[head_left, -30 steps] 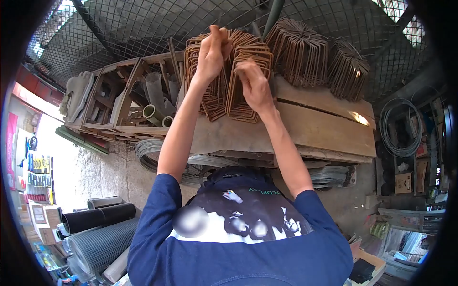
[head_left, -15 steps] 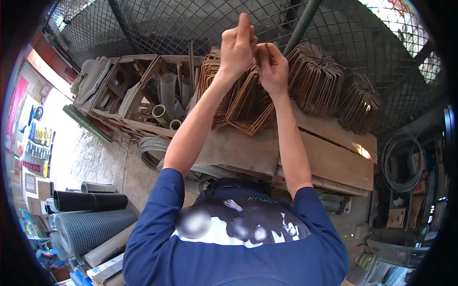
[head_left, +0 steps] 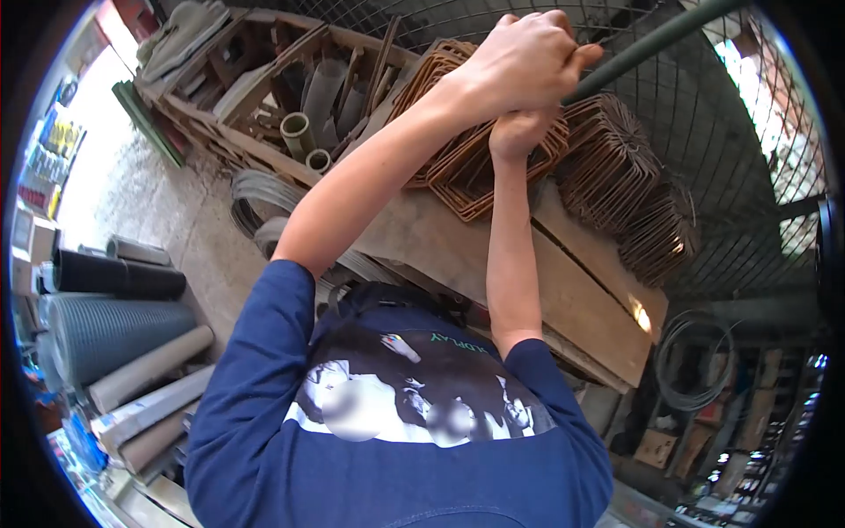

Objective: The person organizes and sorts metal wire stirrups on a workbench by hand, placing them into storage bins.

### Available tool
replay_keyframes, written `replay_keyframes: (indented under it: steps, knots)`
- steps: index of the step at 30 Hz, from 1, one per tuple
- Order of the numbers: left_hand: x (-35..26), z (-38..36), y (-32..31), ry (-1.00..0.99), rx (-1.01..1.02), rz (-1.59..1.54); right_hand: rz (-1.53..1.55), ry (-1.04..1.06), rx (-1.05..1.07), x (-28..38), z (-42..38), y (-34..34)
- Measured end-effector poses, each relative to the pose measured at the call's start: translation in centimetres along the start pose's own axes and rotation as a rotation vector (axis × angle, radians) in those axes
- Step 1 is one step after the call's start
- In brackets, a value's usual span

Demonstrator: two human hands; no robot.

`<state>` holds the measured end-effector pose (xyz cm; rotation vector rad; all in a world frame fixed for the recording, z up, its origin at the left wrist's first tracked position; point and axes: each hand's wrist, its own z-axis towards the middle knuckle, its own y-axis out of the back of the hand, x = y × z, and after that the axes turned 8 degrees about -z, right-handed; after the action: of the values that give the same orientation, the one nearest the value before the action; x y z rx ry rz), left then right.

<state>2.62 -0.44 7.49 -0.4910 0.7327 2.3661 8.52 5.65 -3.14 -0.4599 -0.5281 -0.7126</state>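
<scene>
Rust-brown bundle of bent steel rod frames (head_left: 462, 201), roughly rectangular in outline, on a worn brown wooden bench top (head_left: 422, 231). Its near corners project toward the wearer; its upper part is masked by the hands. The left hand (head_left: 528, 66) lies over the bundle's far end, above the right hand (head_left: 521, 132), the two touching or nearly so. The left fingers are bent inward, and the right fingers are largely hidden; whether either hand is clamped on a rod, a tie or nothing cannot be told.

State of the work: the rods beneath the hands are grouped, though loosely aligned around a visible hollow. Whether a binding secures them is hidden, so how much remains cannot be judged. Beside them, a second grey-brown rod bundle (head_left: 607, 158) and a smaller dark rod bundle (head_left: 660, 233) appear more compact, suggesting completed gathering.

Surroundings: a green metal post (head_left: 660, 48) slants behind the hands, across dark wire mesh (head_left: 704, 176). On the wearer's left, a compartmented wooden rack (head_left: 264, 158) contains an olive-green tube (head_left: 304, 143); farther out lies a black cylindrical roll (head_left: 123, 277).
</scene>
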Motion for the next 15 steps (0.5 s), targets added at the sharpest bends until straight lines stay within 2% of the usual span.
replay_keyframes:
  steps: [2, 3, 4, 5, 6, 7, 8, 10, 12, 14, 15]
  knots:
    - [-0.5, 0.2, 1.4, 0.139, -0.043, 0.086, -0.081, -0.010, 0.050, -0.7, 0.3, 0.3]
    - [-1.3, -0.4, 3.6, 0.099, -0.076, -0.023, -0.160, -0.001, 0.071, -0.7, 0.6, 0.1]
    - [-0.9, -1.6, 3.8, -0.001, -0.369, -0.081, -0.241, 0.006, 0.090, -0.6, 0.5, 0.1]
    - [0.4, -2.5, 3.9, -0.105, -0.542, -0.107, -0.327, -0.126, 0.049, -0.3, 0.9, 0.3]
    - [2.2, -3.7, 3.7, -0.212, -0.711, -0.129, -0.338, -0.134, 0.065, 0.3, 1.2, -0.3]
    - [4.4, -6.3, 3.4, -0.269, -0.714, 0.017, -0.273, -0.193, 0.022, 0.9, 1.4, -0.8]
    - [4.9, -9.1, 2.4, -0.174, -0.674, -0.005, -0.210, -0.248, -0.023, 1.3, 1.4, -1.2]
    - [5.0, -14.6, -0.7, -0.012, -0.552, -0.176, -0.316, -0.256, -0.004, 1.5, 0.2, -1.9]
    - [4.6, -18.4, -4.3, 0.212, -0.378, -0.297, -0.693, -0.304, 0.023, 2.0, -1.6, -2.7]
    - [4.7, -19.7, -6.8, 0.379, -0.297, -0.285, -0.676, -0.341, 0.014, 2.7, -3.2, -3.1]
    - [5.7, -19.7, -7.8, 0.354, -0.239, -0.180, -0.610, -0.318, -0.029, 2.4, -3.5, -3.0]
